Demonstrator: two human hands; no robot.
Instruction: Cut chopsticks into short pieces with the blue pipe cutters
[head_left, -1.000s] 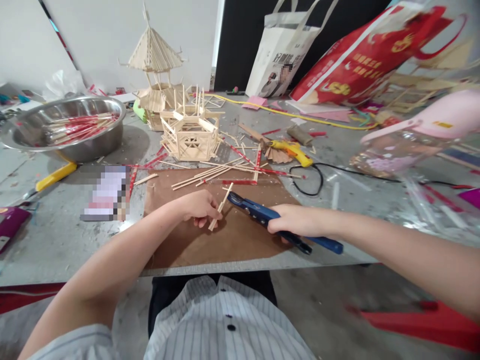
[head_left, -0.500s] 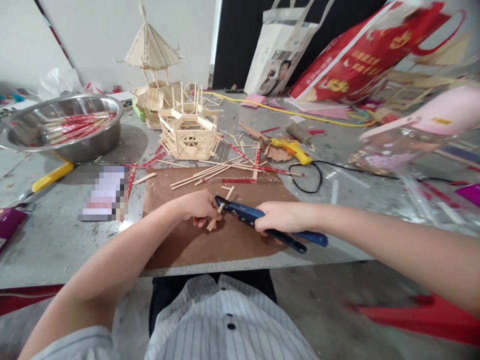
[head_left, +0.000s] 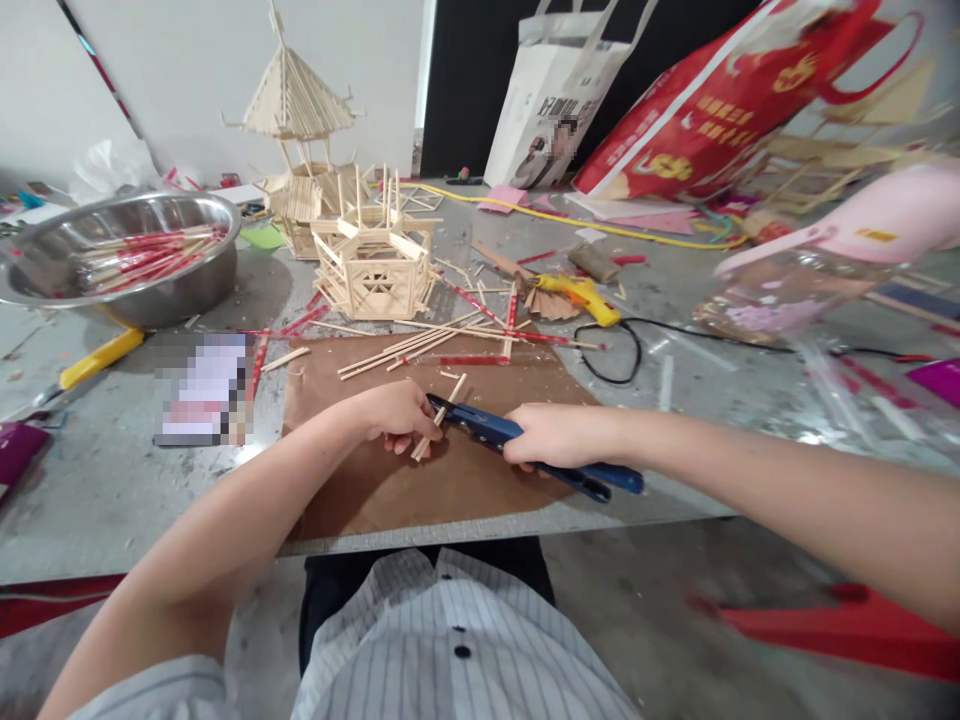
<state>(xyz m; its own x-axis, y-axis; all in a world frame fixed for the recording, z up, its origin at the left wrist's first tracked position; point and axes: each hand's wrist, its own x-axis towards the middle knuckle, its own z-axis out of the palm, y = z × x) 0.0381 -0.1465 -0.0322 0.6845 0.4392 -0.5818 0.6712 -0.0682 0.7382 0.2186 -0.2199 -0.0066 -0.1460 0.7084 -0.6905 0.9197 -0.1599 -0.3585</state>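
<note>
My left hand (head_left: 403,415) is closed around thin wooden sticks (head_left: 444,412), which lie slanted over the brown sheet (head_left: 360,500). Blue plier-like cutters (head_left: 487,428) are gripped in my right hand (head_left: 546,436), their dark jaws across the sticks beside my left fingertips. The two handles of the tool stick out below my right palm, slightly apart. Just beyond my hands, several loose sticks (head_left: 405,347) lie across the sheet's far part, some in red wrapping. A small stick-built frame (head_left: 375,270) stands behind them.
A roofed stick tower (head_left: 300,110) stands behind the frame. To the left are a steel basin (head_left: 172,290) of wrapped sticks, a yellow-handled tool (head_left: 101,360) and a phone (head_left: 206,385). A yellow glue gun (head_left: 596,300) with a black cord and a pink-lidded container (head_left: 810,290) are on the right.
The cutters' handle ends have come slightly closer together. Both hands keep their places at the sticks, and the whole view has shifted a little.
</note>
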